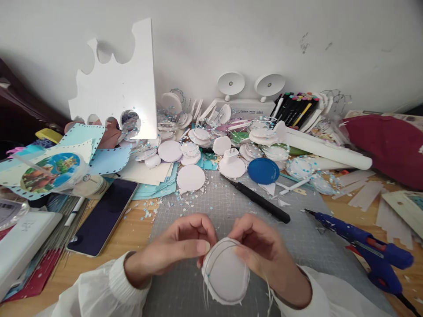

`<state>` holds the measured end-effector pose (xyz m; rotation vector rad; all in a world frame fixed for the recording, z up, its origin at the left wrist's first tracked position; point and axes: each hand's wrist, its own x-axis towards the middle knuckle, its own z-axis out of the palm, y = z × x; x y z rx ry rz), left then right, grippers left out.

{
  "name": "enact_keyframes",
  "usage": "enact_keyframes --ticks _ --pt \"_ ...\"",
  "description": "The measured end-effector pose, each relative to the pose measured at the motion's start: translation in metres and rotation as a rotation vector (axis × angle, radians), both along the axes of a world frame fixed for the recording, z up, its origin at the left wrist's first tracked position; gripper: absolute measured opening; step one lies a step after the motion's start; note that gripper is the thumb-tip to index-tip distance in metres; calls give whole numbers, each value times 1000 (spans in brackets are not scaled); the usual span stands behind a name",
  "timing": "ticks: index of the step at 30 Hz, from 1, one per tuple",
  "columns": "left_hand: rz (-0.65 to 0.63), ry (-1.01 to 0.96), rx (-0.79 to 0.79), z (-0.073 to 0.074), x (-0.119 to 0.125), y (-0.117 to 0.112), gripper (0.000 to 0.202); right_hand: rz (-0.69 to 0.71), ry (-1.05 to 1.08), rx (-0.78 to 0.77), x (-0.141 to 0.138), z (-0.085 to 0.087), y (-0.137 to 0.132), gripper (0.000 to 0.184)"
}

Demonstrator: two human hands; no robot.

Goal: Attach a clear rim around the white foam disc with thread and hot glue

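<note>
Both of my hands hold a white round disc with a clear plastic rim low in the middle of the view, over the grey cutting mat. My left hand pinches the disc's upper left edge with thumb and fingers closed. My right hand grips its upper right edge, fingers curled. Thin clear strips hang from the disc's edge.
A black craft knife and a blue lid lie on the mat's far side. A blue glue gun lies at right, a dark phone at left. Many white discs, markers, a cut foam board crowd the back.
</note>
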<state>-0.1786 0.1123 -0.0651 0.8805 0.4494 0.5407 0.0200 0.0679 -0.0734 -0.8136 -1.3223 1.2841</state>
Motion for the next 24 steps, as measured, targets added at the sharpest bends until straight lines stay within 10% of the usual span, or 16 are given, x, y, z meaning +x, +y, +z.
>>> enact_keyframes --ticks 13,24 --pt "-171 242 -6 -6 -3 -3 45 34 24 -141 -2 -6 -7 12" --pt "113 156 144 -12 -3 -7 33 182 -74 -213 0 2 -3 35"
